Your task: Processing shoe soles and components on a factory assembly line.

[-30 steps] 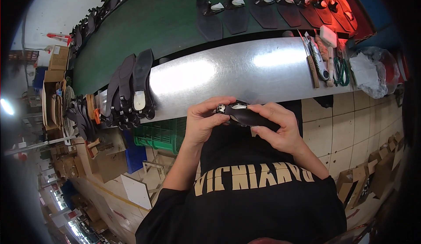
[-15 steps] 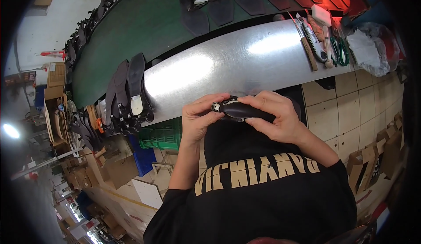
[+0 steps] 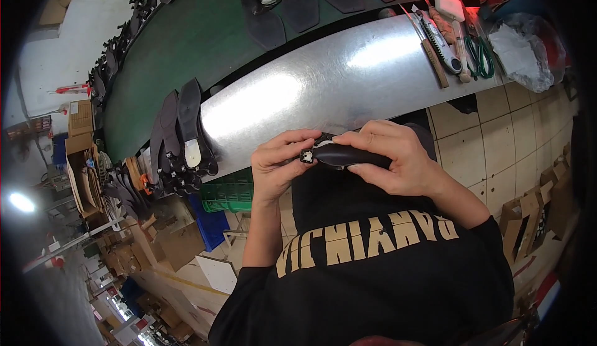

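Note:
Between my two hands, just past the near edge of the metal work surface, is a black sandal (image 3: pixel 351 156) with a smooth dark sole part and a pale patch by its straps. My left hand (image 3: pixel 273 164) pinches the strap end, thumb below and fingers above. The thumb and fingers of my right hand (image 3: pixel 398 158) grip the smooth dark part from the other end. My fingers cover some of the straps.
Several black sandals (image 3: pixel 189 113) lie piled at the left of the metal surface (image 3: pixel 267 91). More sandals (image 3: pixel 264 26) line the green belt (image 3: pixel 186 41). Tools, including a utility knife (image 3: pixel 443 44) and a white-headed brush (image 3: pixel 451 7), lie at right beside a plastic bag (image 3: pixel 528 54). A green crate (image 3: pixel 227 193) stands below.
The whole view has shifted slightly, so the belt and tools appear higher. Both hands keep their hold on the sandal, with only a slight shift of the left fingers.

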`<state>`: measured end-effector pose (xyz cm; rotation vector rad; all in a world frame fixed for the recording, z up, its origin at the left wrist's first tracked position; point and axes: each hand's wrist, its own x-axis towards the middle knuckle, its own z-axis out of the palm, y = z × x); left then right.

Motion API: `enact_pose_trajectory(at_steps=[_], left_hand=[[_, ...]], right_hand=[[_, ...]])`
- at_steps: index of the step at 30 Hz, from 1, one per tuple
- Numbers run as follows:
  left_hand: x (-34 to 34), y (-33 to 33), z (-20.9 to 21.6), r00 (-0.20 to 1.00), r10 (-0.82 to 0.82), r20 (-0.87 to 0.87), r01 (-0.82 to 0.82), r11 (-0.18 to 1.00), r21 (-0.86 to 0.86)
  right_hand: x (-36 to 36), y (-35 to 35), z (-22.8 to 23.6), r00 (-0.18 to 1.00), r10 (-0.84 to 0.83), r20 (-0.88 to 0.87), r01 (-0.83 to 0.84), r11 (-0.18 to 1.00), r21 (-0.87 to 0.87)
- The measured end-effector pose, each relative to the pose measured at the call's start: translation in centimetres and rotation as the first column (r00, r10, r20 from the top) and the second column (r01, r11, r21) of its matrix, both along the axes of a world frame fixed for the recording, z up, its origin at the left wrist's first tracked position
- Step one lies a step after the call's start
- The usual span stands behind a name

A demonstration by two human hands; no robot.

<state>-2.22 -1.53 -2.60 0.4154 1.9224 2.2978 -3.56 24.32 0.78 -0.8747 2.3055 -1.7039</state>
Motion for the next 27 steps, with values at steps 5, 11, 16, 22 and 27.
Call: enact_pose_trajectory(at_steps=[5, 11, 16, 22, 27], left_hand=[[-0.3, -0.2, 0.4, 1.000, -0.028, -0.011, 0.027, 0.997, -0.069], [-0.1, -0.5, -1.0, 0.987, 0.127, 0.098, -0.134, 0.988, 0.072], [-0.3, -0.1, -1.1, 0.992, 0.062, 0.109, -0.076, 0.988, 0.133], [-0.2, -0.2, -1.4, 0.997, 0.026, 0.075, -0.038, 0.986, 0.165], [-0.2, 0.4, -1.0, 0.997, 0.056, 0.060, -0.064, 0.989, 0.135]], right_hand=[[0.0, 0.3, 0.1, 1.000, -0.005, -0.026, 0.005, 1.000, -0.001], [-0.2, 0.1, 0.1, 0.997, -0.053, -0.056, 0.055, 0.998, 0.023], [0.0, -0.3, -0.3, 0.998, -0.052, -0.032, 0.052, 0.999, -0.003], [0.2, -0.5, -0.6, 0.998, -0.060, -0.028, 0.060, 0.998, -0.018], [0.1, -0.6, -0.6, 0.998, -0.058, -0.019, 0.058, 0.998, -0.030]])
